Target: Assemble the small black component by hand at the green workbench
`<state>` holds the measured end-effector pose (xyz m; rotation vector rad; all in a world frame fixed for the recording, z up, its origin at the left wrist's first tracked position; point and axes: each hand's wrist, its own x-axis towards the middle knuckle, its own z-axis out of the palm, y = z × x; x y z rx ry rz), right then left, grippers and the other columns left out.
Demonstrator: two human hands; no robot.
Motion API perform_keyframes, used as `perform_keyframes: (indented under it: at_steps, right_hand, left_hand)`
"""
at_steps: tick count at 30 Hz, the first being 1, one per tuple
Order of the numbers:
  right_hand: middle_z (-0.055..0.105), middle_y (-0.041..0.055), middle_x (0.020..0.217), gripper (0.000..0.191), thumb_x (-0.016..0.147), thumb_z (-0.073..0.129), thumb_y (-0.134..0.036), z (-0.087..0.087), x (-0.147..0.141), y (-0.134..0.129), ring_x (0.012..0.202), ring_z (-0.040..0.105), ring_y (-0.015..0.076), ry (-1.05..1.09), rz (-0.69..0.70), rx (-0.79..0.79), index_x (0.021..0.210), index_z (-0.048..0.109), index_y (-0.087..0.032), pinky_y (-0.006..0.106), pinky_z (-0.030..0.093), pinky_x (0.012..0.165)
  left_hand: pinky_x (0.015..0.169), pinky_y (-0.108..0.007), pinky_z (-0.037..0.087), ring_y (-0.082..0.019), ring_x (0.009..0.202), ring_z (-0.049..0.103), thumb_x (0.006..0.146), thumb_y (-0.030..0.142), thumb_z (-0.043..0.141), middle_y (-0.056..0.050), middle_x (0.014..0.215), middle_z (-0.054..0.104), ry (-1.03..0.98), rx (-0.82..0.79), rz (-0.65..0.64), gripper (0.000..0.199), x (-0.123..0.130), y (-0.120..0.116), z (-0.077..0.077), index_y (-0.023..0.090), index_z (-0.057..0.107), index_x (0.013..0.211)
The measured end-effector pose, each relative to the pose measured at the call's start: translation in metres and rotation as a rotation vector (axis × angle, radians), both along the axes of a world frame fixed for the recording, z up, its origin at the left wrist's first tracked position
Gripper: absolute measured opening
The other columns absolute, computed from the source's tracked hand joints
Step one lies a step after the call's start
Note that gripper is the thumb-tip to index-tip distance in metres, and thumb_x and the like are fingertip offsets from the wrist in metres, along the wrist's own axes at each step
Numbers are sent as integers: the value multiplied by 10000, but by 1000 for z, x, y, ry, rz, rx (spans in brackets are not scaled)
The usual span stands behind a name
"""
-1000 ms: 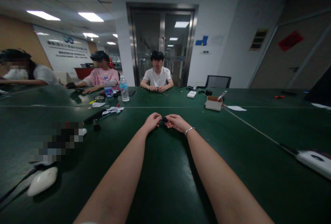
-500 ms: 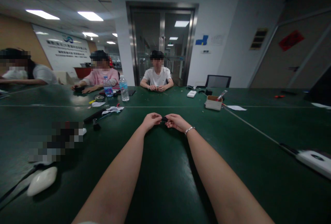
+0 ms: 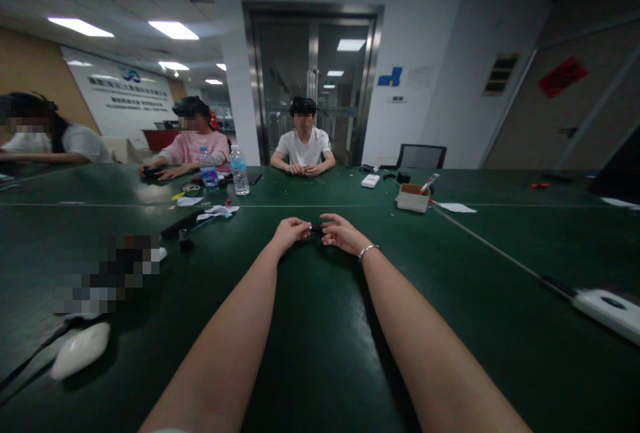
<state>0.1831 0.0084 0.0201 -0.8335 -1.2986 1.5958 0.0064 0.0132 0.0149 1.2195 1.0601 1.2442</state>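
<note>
Black piece (image 3: 317, 228), small, lies between both hands over the green surface (image 3: 320, 339), mid-handling: the left hand (image 3: 289, 233) pinches one end; the right hand (image 3: 345, 235) has fingers parted, contact unclear. Adjusting it calls for steady left support. Half a second earlier, the right fingertips were closed in on it.

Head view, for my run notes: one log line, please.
left hand: pinches small black object | right hand: open beside it, contact unclear
</note>
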Motion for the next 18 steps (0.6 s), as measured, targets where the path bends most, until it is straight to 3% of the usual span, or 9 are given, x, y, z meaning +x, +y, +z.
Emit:
perform_keyframes:
  at_steps: [5, 7, 11, 16, 18]
  right_hand:
    - [621, 46, 665, 202, 856, 556, -238, 1, -1, 0, 475, 604, 106, -68, -6, -45, 1012, 503, -122, 220, 526, 470]
    - [626, 50, 707, 204, 836, 575, -184, 0, 0, 1, 481, 600, 99, -76, 19, -23, 1023, 512, -133, 211, 517, 453]
    - [611, 11, 829, 468, 711, 638, 9, 0, 1, 0, 547, 622, 93, 15, 10, 12, 1097, 495, -214, 247, 552, 532]
    - [626, 48, 677, 234, 838, 584, -211, 0, -2, -1, 495, 600, 105, -54, -9, -33, 1037, 499, -123, 240, 536, 502]
    - [633, 56, 699, 214, 845, 568, -204, 1, -2, -2, 487, 595, 100, -66, 3, -21, 1033, 504, -125, 230, 527, 483]
  left_hand:
    - [561, -204, 483, -93, 561, 593, 624, 192, 743, -41, 614, 622, 0, 4, -10, 195, 0, -2, 2, 83, 599, 697]
    - [560, -202, 482, -91, 555, 592, 625, 190, 742, -41, 613, 621, -11, 0, -6, 194, 0, -2, 2, 83, 598, 699]
    - [569, -209, 489, -97, 564, 597, 623, 205, 746, -44, 615, 625, -29, -3, -3, 207, -2, 1, -1, 87, 602, 715]
    - [597, -216, 496, -102, 594, 606, 611, 217, 756, -46, 640, 629, -27, 1, -10, 226, -3, 2, -3, 88, 605, 720]
    - [596, -219, 496, -98, 579, 601, 611, 209, 756, -41, 630, 624, -27, -5, -4, 222, -3, 2, -3, 89, 599, 712]
